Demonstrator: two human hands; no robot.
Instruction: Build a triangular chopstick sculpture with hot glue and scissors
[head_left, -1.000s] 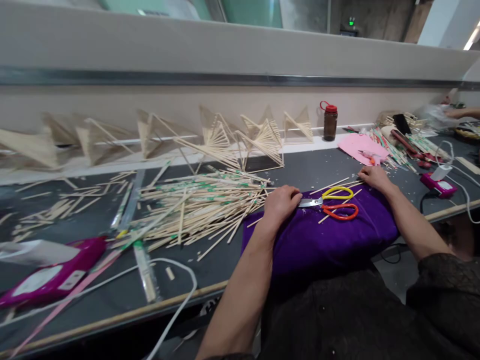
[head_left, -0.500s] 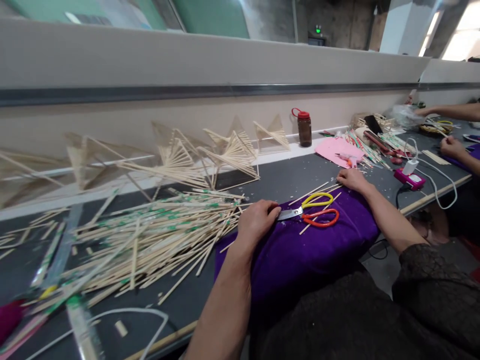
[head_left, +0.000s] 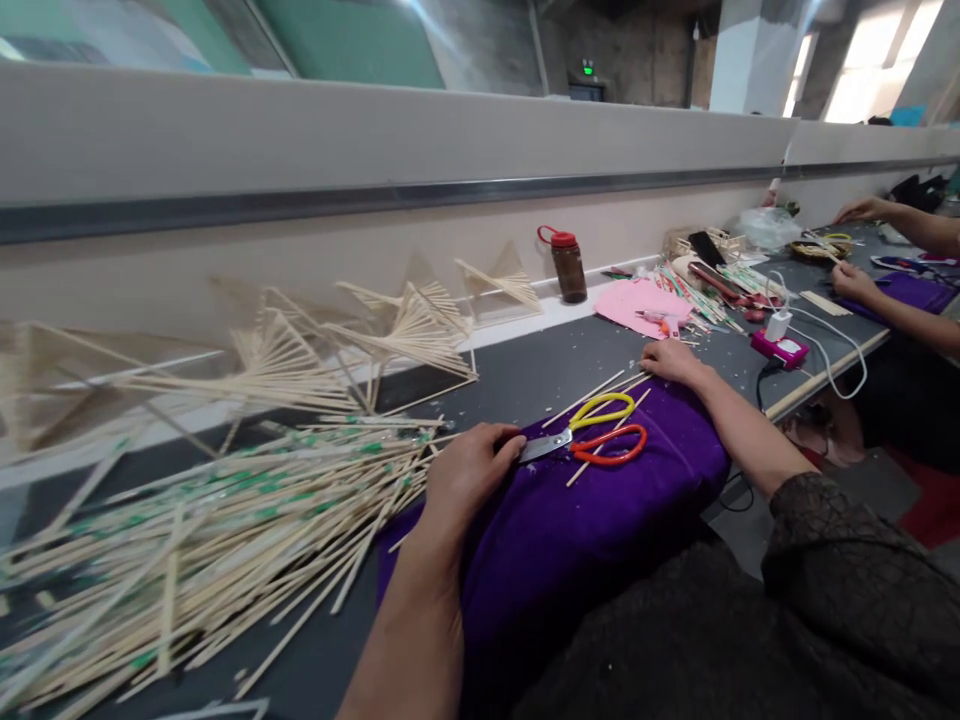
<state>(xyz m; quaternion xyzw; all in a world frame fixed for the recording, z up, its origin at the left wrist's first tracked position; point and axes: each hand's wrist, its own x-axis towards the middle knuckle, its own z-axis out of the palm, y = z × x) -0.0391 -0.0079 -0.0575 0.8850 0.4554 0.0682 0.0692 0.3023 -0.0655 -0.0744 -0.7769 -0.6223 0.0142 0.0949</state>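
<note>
A purple cloth (head_left: pixel 600 540) hangs over the front edge of the table. My left hand (head_left: pixel 469 465) is closed at its far left part, fingers curled, with the thumb close to the scissors' blade tips. My right hand (head_left: pixel 673 362) is closed at the cloth's far right corner, fingertips partly hidden. Scissors (head_left: pixel 574 443) with one yellow and one red handle lie on the cloth between my hands, blades pointing left. A few thin wooden sticks (head_left: pixel 583 397) lie under and beside them.
A big pile of wooden sticks (head_left: pixel 247 530) with green-marked wrappers lies left. Fan-shaped stick frames (head_left: pixel 409 335) stand along the wall near a brown bottle (head_left: pixel 568 270). Right are a glue gun (head_left: pixel 661 322) on pink paper, a magenta power block (head_left: pixel 780 348) with cables, and another person's hands (head_left: pixel 859 284).
The view has turned a little to the right, so the things sit farther left in it. My hands and the scissors keep about the same places on the cloth.
</note>
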